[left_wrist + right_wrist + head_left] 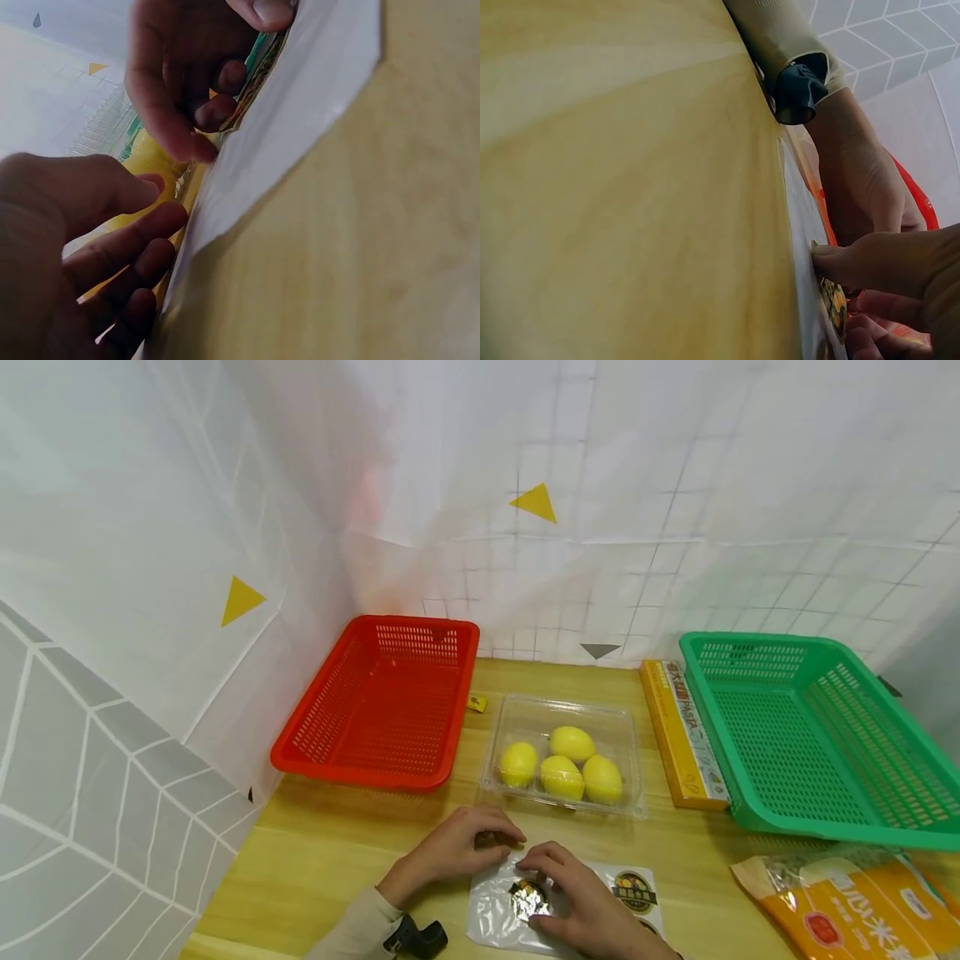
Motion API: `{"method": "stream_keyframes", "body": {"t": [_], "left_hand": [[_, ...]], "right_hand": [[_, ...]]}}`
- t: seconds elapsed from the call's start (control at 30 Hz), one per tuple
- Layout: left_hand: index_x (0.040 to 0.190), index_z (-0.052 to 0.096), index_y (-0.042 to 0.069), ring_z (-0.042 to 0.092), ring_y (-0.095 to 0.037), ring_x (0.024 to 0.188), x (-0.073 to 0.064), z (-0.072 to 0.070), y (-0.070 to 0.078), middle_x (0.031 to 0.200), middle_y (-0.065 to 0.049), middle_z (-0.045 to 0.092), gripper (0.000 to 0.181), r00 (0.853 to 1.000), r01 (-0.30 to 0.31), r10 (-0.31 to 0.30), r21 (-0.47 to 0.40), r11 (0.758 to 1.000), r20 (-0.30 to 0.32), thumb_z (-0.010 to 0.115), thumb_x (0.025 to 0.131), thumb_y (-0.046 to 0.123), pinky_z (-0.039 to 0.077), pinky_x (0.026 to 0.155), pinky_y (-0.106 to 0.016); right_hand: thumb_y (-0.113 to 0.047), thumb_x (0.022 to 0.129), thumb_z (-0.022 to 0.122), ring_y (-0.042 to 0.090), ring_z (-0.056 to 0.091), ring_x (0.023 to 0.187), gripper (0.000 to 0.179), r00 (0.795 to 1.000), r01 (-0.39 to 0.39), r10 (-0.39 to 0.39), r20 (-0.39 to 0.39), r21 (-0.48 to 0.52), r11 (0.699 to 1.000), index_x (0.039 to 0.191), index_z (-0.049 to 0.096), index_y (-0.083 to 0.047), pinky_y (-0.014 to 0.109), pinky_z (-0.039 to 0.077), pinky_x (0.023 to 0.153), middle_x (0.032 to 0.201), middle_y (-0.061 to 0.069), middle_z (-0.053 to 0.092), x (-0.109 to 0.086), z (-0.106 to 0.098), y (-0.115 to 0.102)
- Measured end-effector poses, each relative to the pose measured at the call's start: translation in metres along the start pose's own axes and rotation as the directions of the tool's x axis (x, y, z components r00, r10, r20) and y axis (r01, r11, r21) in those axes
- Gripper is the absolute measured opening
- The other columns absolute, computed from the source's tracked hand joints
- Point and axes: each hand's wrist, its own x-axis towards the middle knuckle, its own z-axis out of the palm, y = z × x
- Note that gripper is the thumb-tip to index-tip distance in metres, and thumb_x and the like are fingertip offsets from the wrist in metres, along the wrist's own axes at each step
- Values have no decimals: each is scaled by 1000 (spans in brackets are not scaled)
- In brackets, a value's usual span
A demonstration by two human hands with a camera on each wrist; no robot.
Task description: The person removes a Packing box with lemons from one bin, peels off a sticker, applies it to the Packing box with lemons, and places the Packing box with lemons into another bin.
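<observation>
Watching this through the head cam from my end, nearest me I've got a glossy white sticker sheet (pixel 487 914) lying on the wooden table (pixel 300 868), with a black gadget (pixel 429 941) at the left cuff just beside it. The right hand (pixel 581 910) rests on the sheet, fingers bent, thumb and index finger apart with a round black-and-gold sticker (pixel 528 898) in the gap. From the right wrist cam I see the thumb touching that sticker's edge and the other fingertips at its far side, but honestly I can't tell if anything is actually pinched. A second round sticker (pixel 634 892) sits on the sheet to the right of that hand. The left hand (pixel 468 843) is at the sheet's far left edge, loosely bent, thumb and fingers apart with nothing between them, tips right by the edge; whether they touch it I can't say. Off to the right there's an orange bag (pixel 862 906). Past the hands I've got a clear plastic box (pixel 517 714) with four lemons (pixel 572 744), and to its right a pasta box (pixel 686 735) lying alongside the green basket (pixel 787 760). The red basket (pixel 397 710) is over on the left, a little yellow packet (pixel 477 702) just beside it, and behind everything hangs white sheeting (pixel 637 443) with yellow triangles (pixel 536 502) on it.
</observation>
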Motion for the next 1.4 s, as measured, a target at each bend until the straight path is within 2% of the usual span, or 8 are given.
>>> {"method": "stream_keyframes", "body": {"t": [0.43,0.73,0.83,0.93,1.03,1.2,1.3,1.4], "left_hand": [[118,77,10,65,-5,105,-2,1,-2,112,5,73,24,1000,13,-13,-46,999,3,74,94,4,52,91,-25],[117,77,10,65,-5,104,-2,0,1,111,5,73,25,1000,30,-29,-54,998,6,75,93,4,52,91,-25],[118,77,11,64,-4,106,-2,0,1,112,6,72,27,999,28,-27,-49,998,19,76,92,4,51,92,-25],[117,77,12,62,-3,107,-1,-1,1,113,6,71,29,999,22,-21,-29,999,43,79,89,5,50,94,-25],[118,77,13,60,-4,109,-1,0,2,113,6,70,31,998,19,-19,-4,1000,57,82,87,6,48,96,-25],[119,76,12,61,-5,108,-2,1,2,112,5,70,28,999,11,-11,-9,1000,31,78,91,10,49,96,-26],[119,76,9,64,-6,105,-1,1,3,112,3,72,23,1000,-1,0,-49,999,-5,74,96,11,51,93,-27],[119,76,9,65,-7,105,3,1,8,113,0,74,20,999,14,-18,-118,993,-34,70,100,14,53,92,-29]], "right_hand": [[-17,87,86,10,57,106,37,999,-36,39,28,-86,996,121,69,-18,33,52,89,121,-6,54,0,0,-6],[-3,85,84,10,55,92,39,999,-14,14,-32,0,1000,112,62,-20,26,52,76,108,-8,58,0,3,-4],[2,89,79,11,56,86,33,996,2,5,-89,75,997,110,64,-18,26,52,72,101,-7,63,1,4,-4],[3,94,74,14,62,82,25,988,-39,67,-137,195,980,110,66,-14,29,56,68,101,-1,67,1,3,-7],[2,97,70,22,66,80,17,959,-148,220,-181,347,926,112,68,-6,33,59,66,102,8,70,2,-2,-11],[-3,98,71,25,69,89,23,847,-305,471,-246,500,810,118,66,8,33,59,74,110,18,69,6,-13,-15],[-3,97,73,24,69,92,26,801,-339,530,-279,517,786,118,66,10,31,59,76,108,19,70,9,-20,-15],[-3,95,75,25,70,91,27,776,-349,553,-304,523,778,118,66,9,31,59,76,105,17,72,13,-27,-14]]}}
